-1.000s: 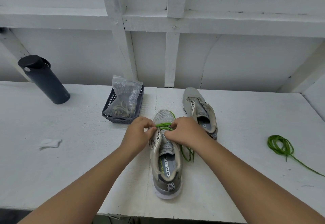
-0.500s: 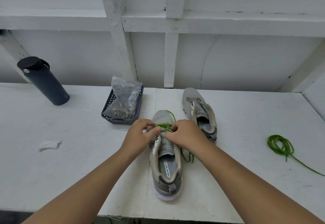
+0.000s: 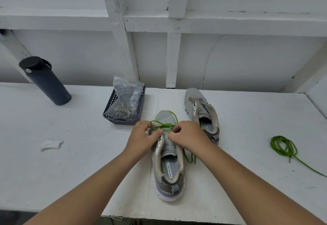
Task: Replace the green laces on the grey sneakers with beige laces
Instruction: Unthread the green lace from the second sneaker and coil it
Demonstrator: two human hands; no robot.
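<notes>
At the far left of the tabletop [image 3: 53, 171] a dark bottle [image 3: 46, 81] stands upright near the wall, and nearer the front edge lies a small scrap of white paper [image 3: 51, 144]. Further right a dark mesh basket [image 3: 122, 120] holds a clear plastic bag [image 3: 126, 99] with what look like the beige laces [image 3: 123, 110] coiled inside it, so they appear not yet taken out.

In the middle, the near sneaker [image 3: 168, 168] lies toe away from the person. The left hand [image 3: 142, 139] has its fingers curled at the left side of the eyelet rows, pinching a loop of the green lace [image 3: 161, 125]; the right hand [image 3: 188, 136] is curled at the right side of the same rows, its fingers apparently gripping the lace too, though the exact pinch is hidden. The lace remains only in the lowest eyelets near the toe, with its loose ends trailing on the tabletop beside the shoe's right flank.

Just right and behind stands the far sneaker [image 3: 201, 111], with no lace in it. Well apart, toward the right edge, a removed green lace [image 3: 284, 147] lies in a loose coil.

By my reading, one shoe is unlaced and the other nearly so. What is left is freeing the last crossings, opening the bag, and threading both shoes with beige.
</notes>
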